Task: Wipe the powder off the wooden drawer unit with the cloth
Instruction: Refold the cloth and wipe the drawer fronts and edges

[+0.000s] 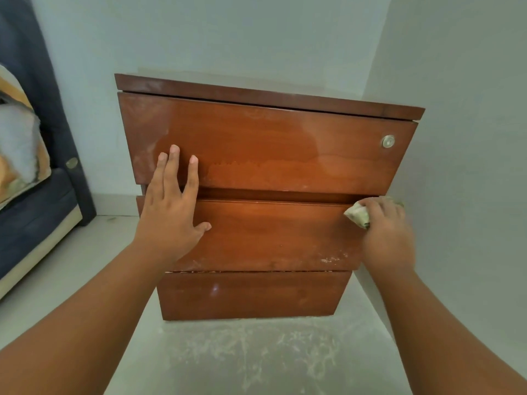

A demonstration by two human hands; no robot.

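Note:
A glossy brown wooden drawer unit (268, 155) with three drawer fronts stands against the wall. Pale powder smears show on the top drawer's left side, along its lower edge, and as white flecks (330, 259) at the middle drawer's lower right. My left hand (171, 212) lies flat with fingers spread over the left of the top and middle drawers. My right hand (385, 226) grips a bunched pale green cloth (358, 215) pressed to the middle drawer's upper right corner.
A round metal lock (388, 141) sits at the top drawer's right. White powder is scattered on the pale floor (256, 349) in front of the unit. A dark blue sofa (34, 212) with a patterned blanket stands at the left. Walls close in behind and on the right.

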